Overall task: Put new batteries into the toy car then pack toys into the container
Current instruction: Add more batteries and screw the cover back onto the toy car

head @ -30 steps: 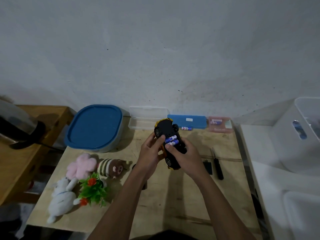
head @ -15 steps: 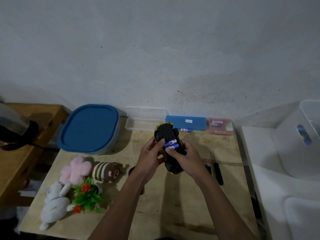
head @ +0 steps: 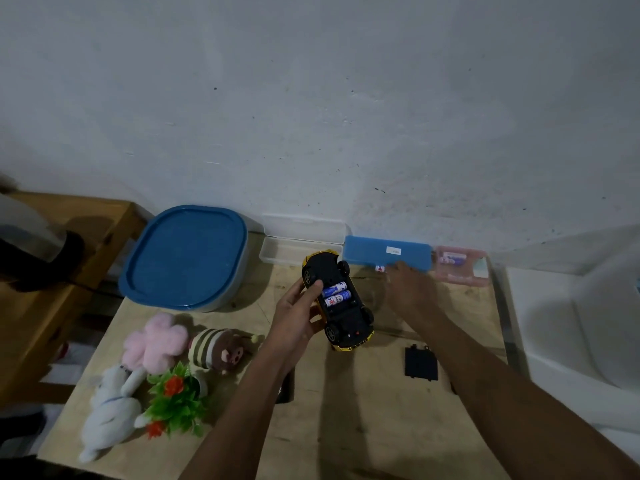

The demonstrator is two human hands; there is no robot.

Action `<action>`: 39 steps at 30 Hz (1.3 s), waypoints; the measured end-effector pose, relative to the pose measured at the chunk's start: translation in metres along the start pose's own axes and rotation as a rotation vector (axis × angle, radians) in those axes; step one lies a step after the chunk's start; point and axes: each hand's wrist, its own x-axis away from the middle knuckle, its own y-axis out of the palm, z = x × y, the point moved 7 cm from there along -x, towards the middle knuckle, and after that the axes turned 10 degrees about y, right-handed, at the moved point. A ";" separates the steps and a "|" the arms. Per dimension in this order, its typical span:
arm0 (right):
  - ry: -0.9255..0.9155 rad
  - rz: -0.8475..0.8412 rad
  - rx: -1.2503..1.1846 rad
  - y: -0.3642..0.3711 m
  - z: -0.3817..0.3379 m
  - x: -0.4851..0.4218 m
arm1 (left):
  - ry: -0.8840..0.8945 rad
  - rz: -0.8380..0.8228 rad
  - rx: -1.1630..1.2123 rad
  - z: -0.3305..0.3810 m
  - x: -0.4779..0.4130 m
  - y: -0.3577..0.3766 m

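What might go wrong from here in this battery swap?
1. The left hand alone grips the upturned toy car; the two batteries sit uncovered and might drop out if it tilts.
2. The right hand reaches for the loose battery by the blue case; a nudge may roll it away.
3. The battery cover lies beside the right forearm and could get swept off.

Single view: head-worn wide-angle camera, aimed forward and down. It stands over the near edge of the pale wooden table (head: 346, 427) and faces the grey plaster wall (head: 311, 98), which fills the upper half of the frame. Close range: left hand (head: 294, 317) and right hand (head: 412, 289) at frame centre, both reaching up from the bottom edge.
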 end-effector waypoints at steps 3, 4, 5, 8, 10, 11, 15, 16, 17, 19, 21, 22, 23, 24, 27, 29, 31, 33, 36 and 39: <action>-0.026 0.018 0.118 0.005 -0.006 0.001 | 0.000 0.012 0.010 0.002 0.000 -0.003; -0.021 0.021 0.131 0.005 -0.008 0.002 | -0.001 0.016 0.010 0.003 0.000 -0.004; -0.014 0.025 0.141 0.004 -0.009 0.003 | -0.002 0.019 0.008 0.004 0.000 -0.005; -0.003 0.036 0.171 0.002 -0.013 0.004 | -0.001 0.028 0.002 0.006 0.001 -0.010; 0.005 0.009 0.190 0.001 -0.014 0.005 | 0.001 0.031 -0.005 0.008 0.003 -0.012; 0.007 0.002 0.200 0.000 -0.014 0.005 | 0.003 0.034 -0.006 0.009 0.004 -0.013; 0.089 -0.052 -0.050 0.003 -0.003 0.009 | 0.019 0.037 0.016 0.014 0.010 -0.016; 0.164 -0.078 -0.241 0.002 0.004 0.014 | 0.023 0.038 0.025 0.014 0.011 -0.017; 0.253 -0.100 -0.457 0.000 0.010 0.021 | 0.027 0.039 0.034 0.014 0.013 -0.018; 0.386 -0.087 -0.868 -0.013 0.015 0.039 | 0.036 0.041 0.051 0.015 0.016 -0.019; 0.429 -0.057 -1.169 -0.032 0.011 0.062 | 0.044 0.044 0.068 0.016 0.018 -0.018; 0.432 -0.045 -1.284 -0.041 0.007 0.074 | 0.046 0.047 0.074 0.016 0.019 -0.017; 0.421 -0.037 -1.377 -0.051 0.001 0.088 | 0.047 0.046 0.078 0.016 0.020 -0.016; 0.394 -0.021 -1.433 -0.060 -0.005 0.101 | 0.050 0.046 0.080 0.016 0.022 -0.015; 0.270 0.035 -1.449 -0.081 -0.025 0.131 | 0.063 0.048 0.090 0.019 0.027 -0.009; 0.200 0.058 -1.407 -0.087 -0.036 0.141 | 0.072 0.041 0.094 0.022 0.032 -0.005; 0.166 0.102 -1.310 -0.090 -0.043 0.149 | 0.077 0.026 0.090 0.025 0.037 -0.001; 0.141 0.186 -1.210 -0.094 -0.045 0.154 | 0.083 0.013 0.081 0.027 0.040 0.001; 0.103 0.279 -1.097 -0.098 -0.048 0.157 | 0.097 -0.001 0.067 0.031 0.045 0.003; 0.094 0.343 -1.024 -0.102 -0.048 0.160 | 0.106 -0.017 0.057 0.034 0.048 0.005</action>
